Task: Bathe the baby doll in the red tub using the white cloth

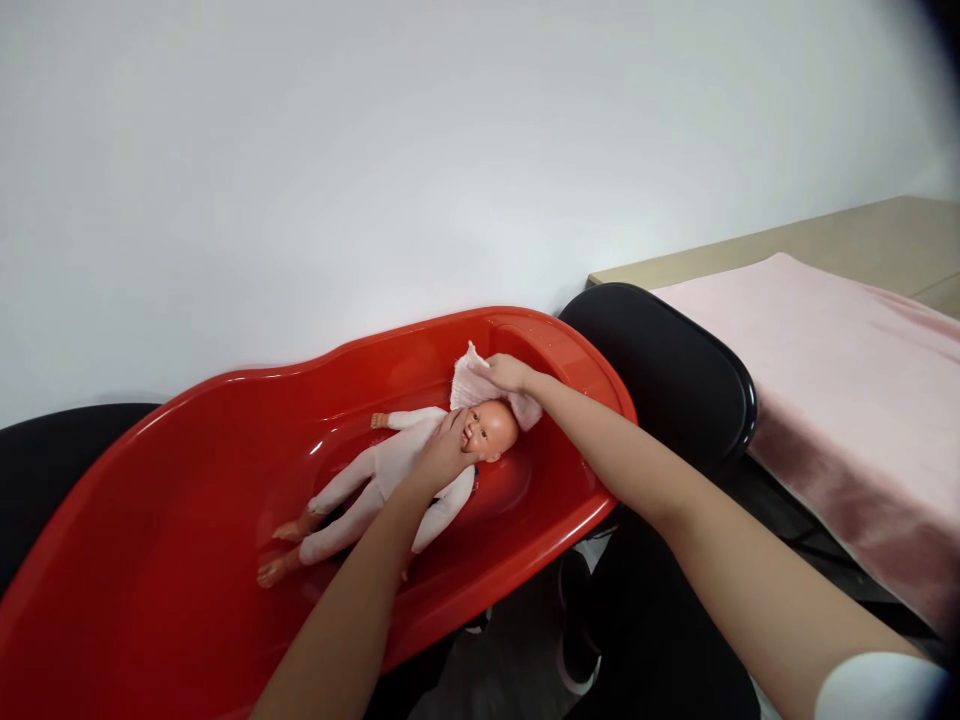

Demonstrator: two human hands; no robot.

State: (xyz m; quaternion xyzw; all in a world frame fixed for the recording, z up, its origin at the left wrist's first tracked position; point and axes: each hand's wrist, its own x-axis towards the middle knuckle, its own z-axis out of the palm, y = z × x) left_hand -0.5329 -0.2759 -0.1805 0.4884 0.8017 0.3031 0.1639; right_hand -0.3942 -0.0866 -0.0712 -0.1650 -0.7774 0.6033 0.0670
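Observation:
A baby doll (405, 455) in pale clothing lies on its back inside a red baby bathtub (172, 520), its head toward the right end. My left hand (444, 455) is closed around the doll's chin and neck, fingers on one side and thumb on the other. Just beyond the doll's head, my right hand (508, 373) pinches a pale pink cloth (468, 385). Part of this cloth stands up to the left of the fingers, and another part hangs beside the head under my wrist. The doll's neck is mostly hidden by my left hand.
Close to the tub's right end stands a black chair seat (660, 370). A pink satiny cloth (832, 350) covers part of a wooden table (847, 235) farther right. Behind the tub rises a white wall (337, 180). Another black surface (67, 450) shows at left.

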